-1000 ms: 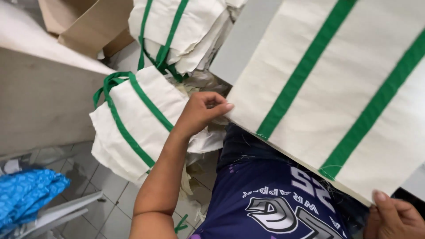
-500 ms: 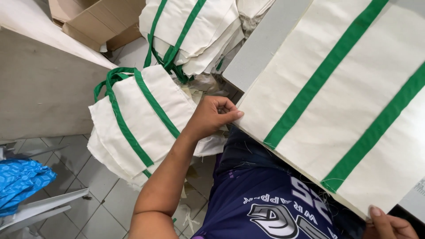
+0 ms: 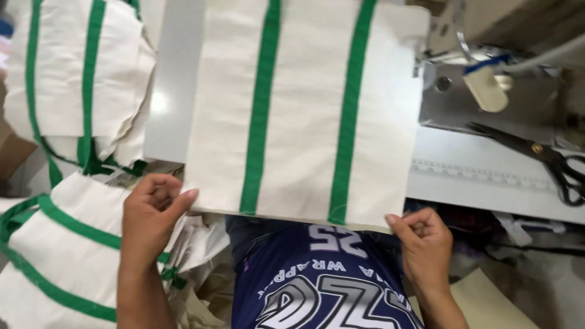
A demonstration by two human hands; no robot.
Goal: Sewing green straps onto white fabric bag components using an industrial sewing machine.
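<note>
canvas panel, cream with two green webbing stripes, lies flat on the pale sewing table, near edge hanging just over the table lip toward the person. left hand pinches the near-left corner, thumb on top, fingers curled under. right hand grips the near-right corner, fingers closed on the hem. judgement: light, soft, floppy cloth; stripes add some stiffness, frayed threads at stripe ends could snag. best held at both near corners, kept taut. black scissors lie far right on the table beside the sewing machine. finished striped bags are stacked left, off the table.
</note>
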